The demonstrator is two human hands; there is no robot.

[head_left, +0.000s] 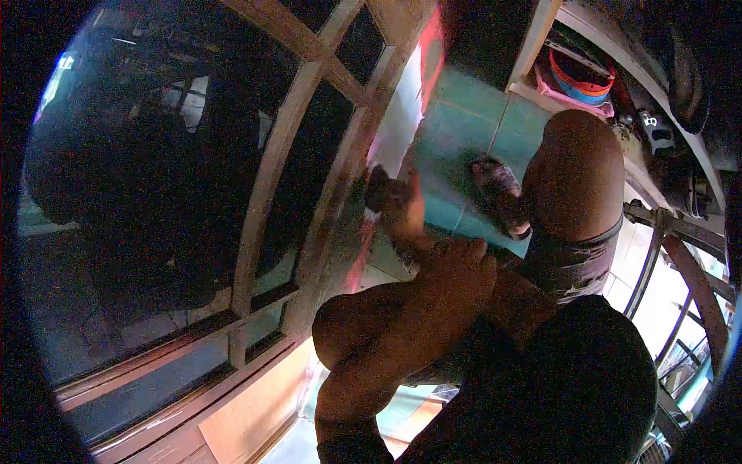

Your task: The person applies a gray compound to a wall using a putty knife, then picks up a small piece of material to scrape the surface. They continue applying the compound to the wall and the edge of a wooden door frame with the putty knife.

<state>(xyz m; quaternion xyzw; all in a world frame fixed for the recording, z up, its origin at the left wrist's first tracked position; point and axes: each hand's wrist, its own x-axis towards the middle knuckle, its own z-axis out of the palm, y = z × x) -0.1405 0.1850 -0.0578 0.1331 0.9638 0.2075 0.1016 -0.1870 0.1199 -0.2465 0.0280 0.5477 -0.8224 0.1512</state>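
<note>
My right hand [410, 218] reaches forward to the low wall strip beside the wooden frame. It is closed on a small dark wad [385, 190], blurred, perhaps cloth or sponge, which lies against the pale, red-edged lower panel [398, 127]. My left hand [464, 261] is curled and lies across my right forearm. Its fingers are in shadow, so what they hold, if anything, is hidden. Left of both hands rises the wooden frame [259, 174] with dark glass panes [147, 185].
Green floor tiles [460, 120] show beyond my hands. My bent knee [580, 174] and a foot in patterned footwear [501, 193] are at the right. Behind them stand a shelf [533, 46] with a red and blue basin [583, 85] and a metal rack [661, 224].
</note>
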